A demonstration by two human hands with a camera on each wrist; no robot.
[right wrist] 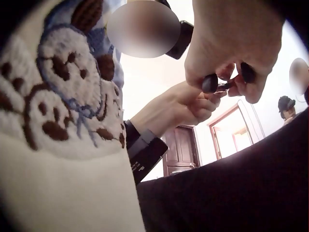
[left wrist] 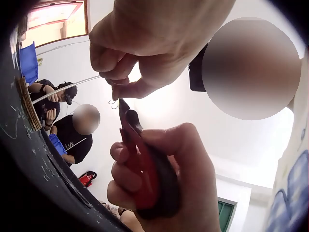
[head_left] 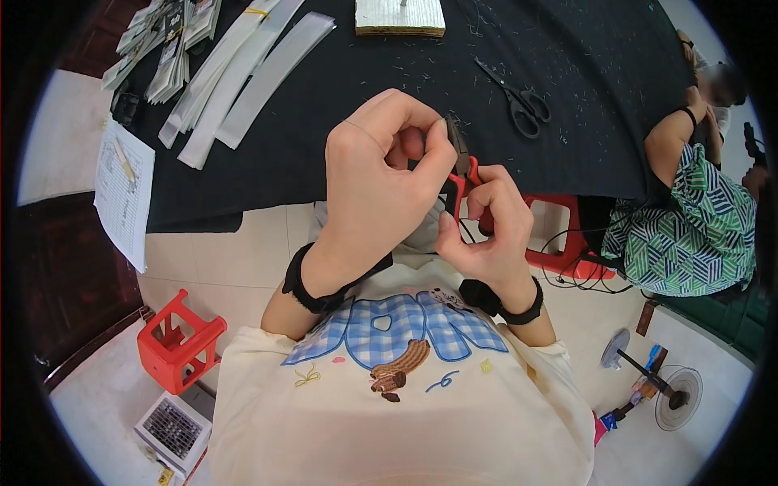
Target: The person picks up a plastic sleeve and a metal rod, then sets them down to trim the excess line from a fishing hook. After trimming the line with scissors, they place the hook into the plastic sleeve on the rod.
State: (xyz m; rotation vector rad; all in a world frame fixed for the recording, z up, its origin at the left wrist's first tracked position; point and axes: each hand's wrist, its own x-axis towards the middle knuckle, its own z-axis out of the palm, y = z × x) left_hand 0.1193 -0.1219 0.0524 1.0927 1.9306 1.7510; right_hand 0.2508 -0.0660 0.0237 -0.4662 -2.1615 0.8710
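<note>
My left hand [head_left: 381, 162] is over the front edge of the black cloth, thumb and fingertips pinched together. Small curved wire hooks [left wrist: 114, 103] show right at those fingertips in the left wrist view; the part between the fingers is hidden. My right hand [head_left: 496, 223] grips pliers with red and black handles [left wrist: 147, 176]. The dark tip of the pliers reaches the left fingertips, close beside the hooks. From the right wrist view, both hands meet at the tool, and the right hand [right wrist: 236, 43] covers much of it.
Black-handled scissors [head_left: 523, 105] lie on the black-covered table [head_left: 600, 121] among scattered clippings. Behind is a corrugated block [head_left: 400, 20]; clear plastic strips [head_left: 275, 81], packets [head_left: 174, 57] and a paper sheet [head_left: 134, 194] lie left. A person [head_left: 689, 211] sits at right.
</note>
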